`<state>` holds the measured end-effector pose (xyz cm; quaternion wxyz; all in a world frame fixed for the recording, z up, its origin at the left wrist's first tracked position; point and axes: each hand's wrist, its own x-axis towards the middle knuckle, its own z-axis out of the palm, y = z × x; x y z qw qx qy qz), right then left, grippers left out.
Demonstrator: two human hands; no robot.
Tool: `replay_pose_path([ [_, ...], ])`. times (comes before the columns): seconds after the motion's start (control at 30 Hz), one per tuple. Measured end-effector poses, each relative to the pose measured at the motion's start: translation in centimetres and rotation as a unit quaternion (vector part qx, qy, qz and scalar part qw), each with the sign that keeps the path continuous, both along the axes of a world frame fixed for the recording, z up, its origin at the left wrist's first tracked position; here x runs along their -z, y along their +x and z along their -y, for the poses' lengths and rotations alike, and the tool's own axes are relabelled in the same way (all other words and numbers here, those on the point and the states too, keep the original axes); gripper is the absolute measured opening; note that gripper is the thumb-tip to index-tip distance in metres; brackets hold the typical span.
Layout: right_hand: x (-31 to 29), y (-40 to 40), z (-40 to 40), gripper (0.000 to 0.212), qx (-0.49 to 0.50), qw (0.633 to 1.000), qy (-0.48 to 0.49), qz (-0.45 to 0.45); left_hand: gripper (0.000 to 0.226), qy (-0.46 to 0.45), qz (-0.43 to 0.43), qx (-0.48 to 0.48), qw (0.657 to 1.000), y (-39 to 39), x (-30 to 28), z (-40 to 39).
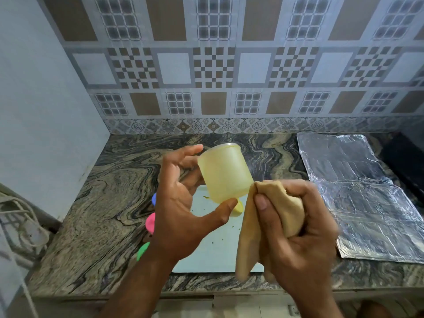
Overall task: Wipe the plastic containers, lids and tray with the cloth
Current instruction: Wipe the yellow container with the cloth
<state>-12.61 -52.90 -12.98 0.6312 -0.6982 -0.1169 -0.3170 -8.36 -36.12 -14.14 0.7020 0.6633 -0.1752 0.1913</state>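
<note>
Head view: the yellowish plastic container is tilted in the air above the tray, which lies near the counter's front edge. The left hand grips the container between thumb and fingers; the right hand is clenched around the bunched cloth, which touches the container's lower end. Pink, blue and green lids show at the tray's left edge. Judged risk: the light fingertip hold could slip under wiping pressure, dropping the container onto the tray.

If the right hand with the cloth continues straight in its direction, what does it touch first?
Probably the yellowish container in the left hand: the right hand bunches the cloth right beside its lower end, though depth is unclear.
</note>
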Motion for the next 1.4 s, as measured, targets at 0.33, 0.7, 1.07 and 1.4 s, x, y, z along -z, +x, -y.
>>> replay_pose_path([
  [0.33,0.2,0.4,0.8,0.010,0.023,0.995,-0.091,0.034,0.072,0.039,-0.019,-0.041,0.998,-0.1,0.1,0.1],
  [0.7,-2.8,2.0,2.0,0.012,0.010,0.994,-0.109,-0.017,0.073,0.172,0.082,-0.060,0.980,-1.2,-0.8,-0.7],
  [1.07,-0.7,0.7,1.3,0.010,-0.017,1.000,-0.002,0.001,0.076,-0.011,-0.017,-0.007,1.000,-1.4,-0.1,-0.3],
  [1.4,0.2,-0.1,0.6,0.012,0.003,0.998,-0.059,0.011,0.079,0.084,-0.001,-0.054,0.995,-1.0,-0.2,-0.8],
])
